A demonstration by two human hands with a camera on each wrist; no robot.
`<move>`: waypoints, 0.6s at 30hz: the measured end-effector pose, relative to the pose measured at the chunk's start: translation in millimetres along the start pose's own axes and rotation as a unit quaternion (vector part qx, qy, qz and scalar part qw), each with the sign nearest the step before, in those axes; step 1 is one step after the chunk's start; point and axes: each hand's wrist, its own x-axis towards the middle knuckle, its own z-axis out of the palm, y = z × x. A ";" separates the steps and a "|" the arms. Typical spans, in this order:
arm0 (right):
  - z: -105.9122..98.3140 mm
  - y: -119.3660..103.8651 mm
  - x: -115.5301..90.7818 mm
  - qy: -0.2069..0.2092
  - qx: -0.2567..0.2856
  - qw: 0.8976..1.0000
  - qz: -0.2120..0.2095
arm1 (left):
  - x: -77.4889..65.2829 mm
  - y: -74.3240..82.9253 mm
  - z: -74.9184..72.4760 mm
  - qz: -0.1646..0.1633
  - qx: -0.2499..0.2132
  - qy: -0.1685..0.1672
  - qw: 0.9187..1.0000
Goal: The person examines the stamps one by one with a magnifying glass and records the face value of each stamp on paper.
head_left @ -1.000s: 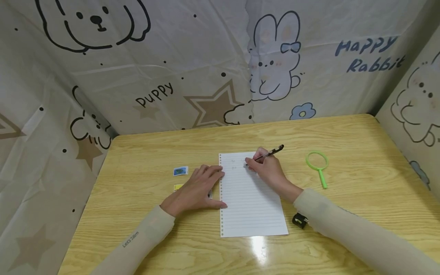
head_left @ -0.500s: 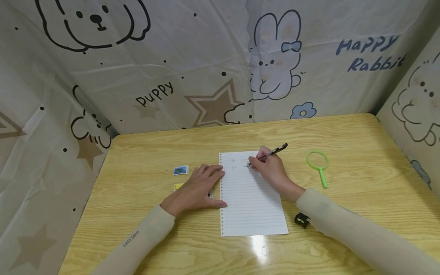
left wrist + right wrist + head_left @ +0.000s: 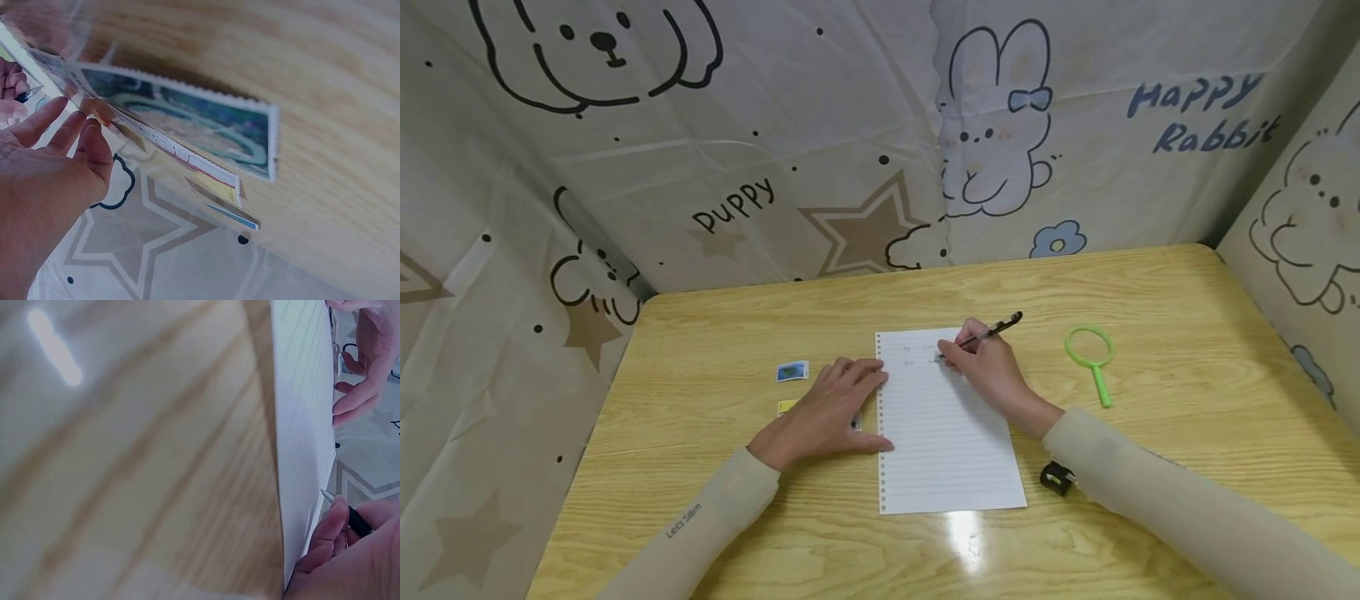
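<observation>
A lined sheet of paper [image 3: 947,458] with punched holes down its left side lies on the table, a few small pencil-grey marks near its top. My right hand [image 3: 992,371] pinches a black pen [image 3: 1002,323] between thumb and fingers, its tip at the second row of marks. In the right wrist view the pen's pale point [image 3: 327,496] meets the sheet. My left hand [image 3: 831,408] rests with spread, extended fingers at the sheet's left edge. Beneath and beside it lie a blue stamp [image 3: 792,371], a partly hidden yellow stamp [image 3: 786,406] and a green-blue picture stamp [image 3: 181,119].
Right of the sheet lies a green magnifying glass [image 3: 1099,379]. A small black object [image 3: 1056,478] sits beside the right sleeve [image 3: 1105,458], partly covered by it. Printed cloth [image 3: 850,125] hangs behind the table [image 3: 700,350] and at both sides.
My right hand and the pen have shifted slightly to the right along the second row, and more of the top-row marks show. The left hand stays in place at the sheet's edge.
</observation>
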 end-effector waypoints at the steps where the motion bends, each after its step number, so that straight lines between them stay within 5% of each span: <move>1: 0.3 -0.3 0.1 0.001 -0.001 1.000 0.002 | -0.2 -0.3 0.0 0.000 0.000 0.000 1.000; 18: -7.5 2.4 1.2 0.017 0.054 0.998 0.024 | 0.0 -1.1 0.9 -0.005 0.000 -0.002 1.000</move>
